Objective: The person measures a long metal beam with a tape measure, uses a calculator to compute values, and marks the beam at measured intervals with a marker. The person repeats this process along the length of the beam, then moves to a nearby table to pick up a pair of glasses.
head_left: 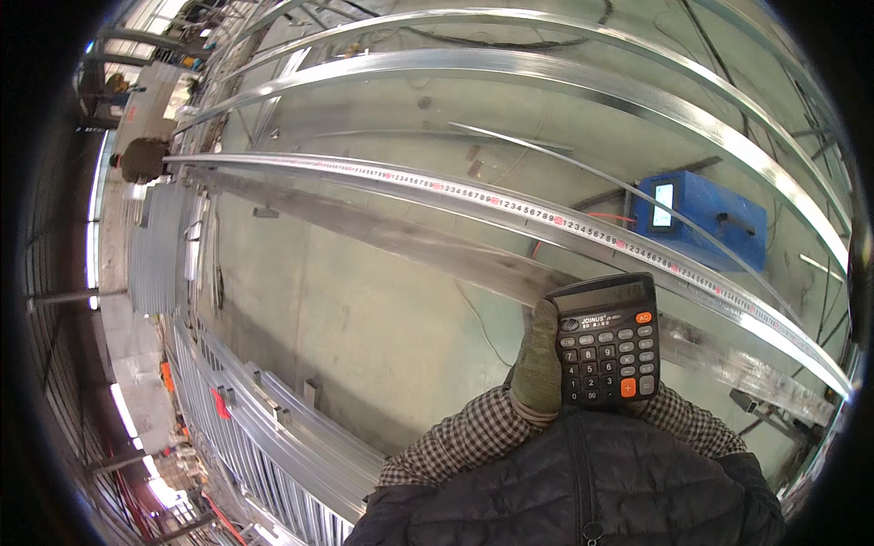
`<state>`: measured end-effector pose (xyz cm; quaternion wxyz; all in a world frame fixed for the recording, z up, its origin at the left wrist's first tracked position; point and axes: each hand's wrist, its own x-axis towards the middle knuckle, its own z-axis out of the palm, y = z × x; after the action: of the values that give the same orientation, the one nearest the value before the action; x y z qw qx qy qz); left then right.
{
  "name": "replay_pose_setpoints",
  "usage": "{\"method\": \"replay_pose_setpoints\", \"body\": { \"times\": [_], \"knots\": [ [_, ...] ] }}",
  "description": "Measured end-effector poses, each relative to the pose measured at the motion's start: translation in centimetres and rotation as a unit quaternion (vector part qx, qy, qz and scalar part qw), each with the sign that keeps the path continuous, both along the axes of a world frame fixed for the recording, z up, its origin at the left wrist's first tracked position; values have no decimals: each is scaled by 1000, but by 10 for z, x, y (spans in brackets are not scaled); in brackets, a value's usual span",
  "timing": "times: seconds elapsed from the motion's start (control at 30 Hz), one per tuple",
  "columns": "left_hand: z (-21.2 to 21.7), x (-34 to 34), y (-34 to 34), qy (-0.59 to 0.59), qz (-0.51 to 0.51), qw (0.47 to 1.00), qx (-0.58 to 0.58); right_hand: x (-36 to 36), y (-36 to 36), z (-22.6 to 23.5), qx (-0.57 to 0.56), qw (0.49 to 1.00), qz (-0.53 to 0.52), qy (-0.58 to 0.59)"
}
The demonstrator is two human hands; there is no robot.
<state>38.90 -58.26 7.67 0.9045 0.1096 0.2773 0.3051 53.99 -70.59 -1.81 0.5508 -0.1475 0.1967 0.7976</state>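
A black calculator (596,355) with grey, black and orange keys is held upright in front of my chest, its keys toward me. My left hand (537,364), in a green glove, grips its left edge; the fingers behind it are hidden. My right sleeve (696,426), checked like the left, runs up to the calculator's lower right corner, and the right hand itself is hidden behind it. Beyond the calculator, a tape measure (467,192) lies stretched along a long metal bar (428,202) that crosses from far left to near right.
A blue box with a lit screen (710,218) stands on the floor beyond the bar. More long metal bars (492,62) cross farther off. Stacked metal profiles (282,409) lie at the lower left. Another person (146,160) is at the bar's far left end.
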Motion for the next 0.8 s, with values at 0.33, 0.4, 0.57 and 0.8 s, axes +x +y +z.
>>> {"method": "replay_pose_setpoints", "body": {
  "times": [0.33,0.4,0.57,0.8],
  "knots": [
    [-18,10,-4,-90,-162,982,-47,-34,-48,-9,-8,989,-146,32],
    [-19,15,-10,-73,-200,976,-52,-39,-64,-9,-10,983,-179,32],
    [-20,29,-29,-78,-264,957,-87,-53,-102,-4,-6,965,-259,47],
    [-19,50,-61,-79,-347,932,-66,-67,-150,-14,101,925,-357,87]
  ]
}}
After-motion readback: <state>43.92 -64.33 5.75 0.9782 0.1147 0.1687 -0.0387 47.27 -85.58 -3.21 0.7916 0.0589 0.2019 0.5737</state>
